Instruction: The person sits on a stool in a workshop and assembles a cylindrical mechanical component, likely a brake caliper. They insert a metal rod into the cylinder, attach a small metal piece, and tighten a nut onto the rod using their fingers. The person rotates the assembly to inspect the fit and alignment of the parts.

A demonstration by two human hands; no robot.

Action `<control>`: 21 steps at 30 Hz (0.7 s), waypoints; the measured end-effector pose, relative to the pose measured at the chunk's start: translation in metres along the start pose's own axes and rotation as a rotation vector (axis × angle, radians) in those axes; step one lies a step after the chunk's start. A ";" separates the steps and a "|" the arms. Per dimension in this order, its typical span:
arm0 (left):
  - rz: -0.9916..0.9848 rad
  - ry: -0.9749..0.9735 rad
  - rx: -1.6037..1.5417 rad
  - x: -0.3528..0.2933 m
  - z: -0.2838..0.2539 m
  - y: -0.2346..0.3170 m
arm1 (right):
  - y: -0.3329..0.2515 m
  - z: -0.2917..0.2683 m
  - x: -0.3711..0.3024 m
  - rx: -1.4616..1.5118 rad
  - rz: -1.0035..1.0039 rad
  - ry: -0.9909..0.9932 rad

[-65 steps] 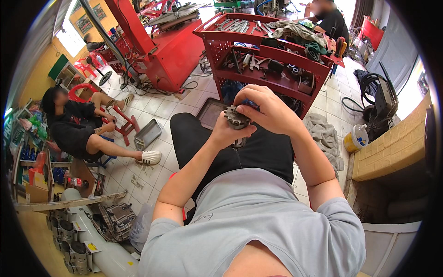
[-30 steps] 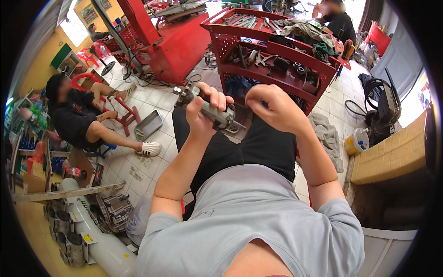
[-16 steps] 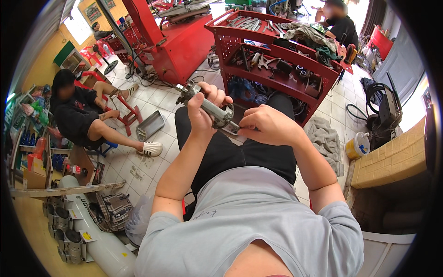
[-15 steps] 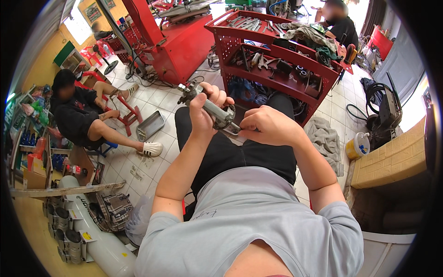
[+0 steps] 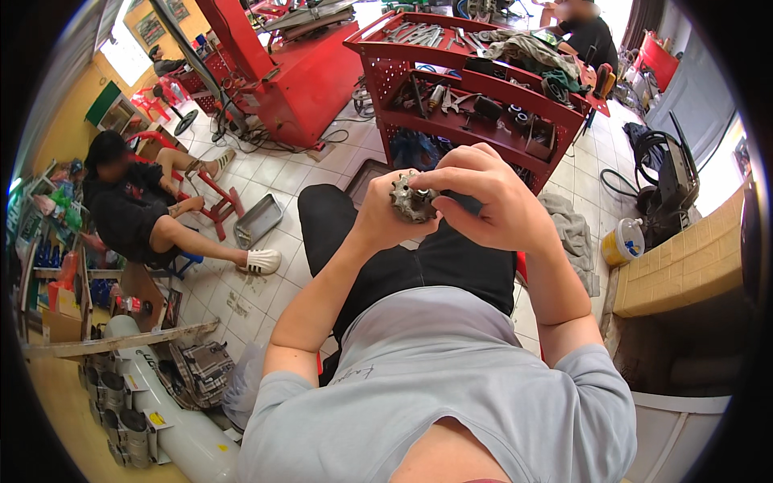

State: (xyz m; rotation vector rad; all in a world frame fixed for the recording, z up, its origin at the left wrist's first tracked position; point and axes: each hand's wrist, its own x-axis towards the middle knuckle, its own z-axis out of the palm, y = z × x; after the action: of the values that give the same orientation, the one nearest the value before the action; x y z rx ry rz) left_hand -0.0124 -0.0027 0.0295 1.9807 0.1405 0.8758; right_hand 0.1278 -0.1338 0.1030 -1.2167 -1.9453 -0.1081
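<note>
My left hand is wrapped round a greasy grey metal shaft with a toothed, gear-like end. That end faces up toward me above my lap, and the rest of the shaft is hidden behind it and the hand. Over it from the right comes my right hand, its index finger and thumb closed on the rim and middle of the toothed end. Whether a small piece is between those fingertips I cannot make out.
Ahead stands a red tool trolley with wrenches, rags and parts. A grey metal tray lies on the tiles, near a seated person at left. A yellow-and-white bucket and a grey cloth are at right.
The metal shaft has turned from lying slantwise to pointing its toothed end up at me. My right hand has moved from its lower end onto the toothed end.
</note>
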 end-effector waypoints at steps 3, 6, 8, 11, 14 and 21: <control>0.003 -0.016 0.126 0.002 -0.001 0.003 | 0.006 0.000 -0.001 -0.079 0.007 -0.027; -0.070 -0.032 0.146 0.002 -0.002 0.009 | 0.012 0.001 -0.001 -0.144 0.010 -0.029; -0.109 -0.048 0.131 0.001 -0.002 0.010 | 0.016 0.001 -0.001 -0.167 0.009 -0.046; -0.119 -0.066 0.121 0.002 -0.002 0.010 | 0.018 0.002 -0.001 -0.203 0.022 -0.058; -0.157 -0.074 0.117 0.003 -0.002 0.012 | 0.017 0.002 0.000 -0.233 0.043 -0.066; -0.184 -0.072 0.107 0.002 -0.001 0.008 | 0.014 0.004 0.002 -0.254 0.088 -0.031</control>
State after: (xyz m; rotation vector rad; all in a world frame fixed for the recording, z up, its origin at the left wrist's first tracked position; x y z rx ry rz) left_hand -0.0141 -0.0055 0.0372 2.0580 0.3282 0.6901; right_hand 0.1365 -0.1232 0.0968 -1.4747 -1.9438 -0.2992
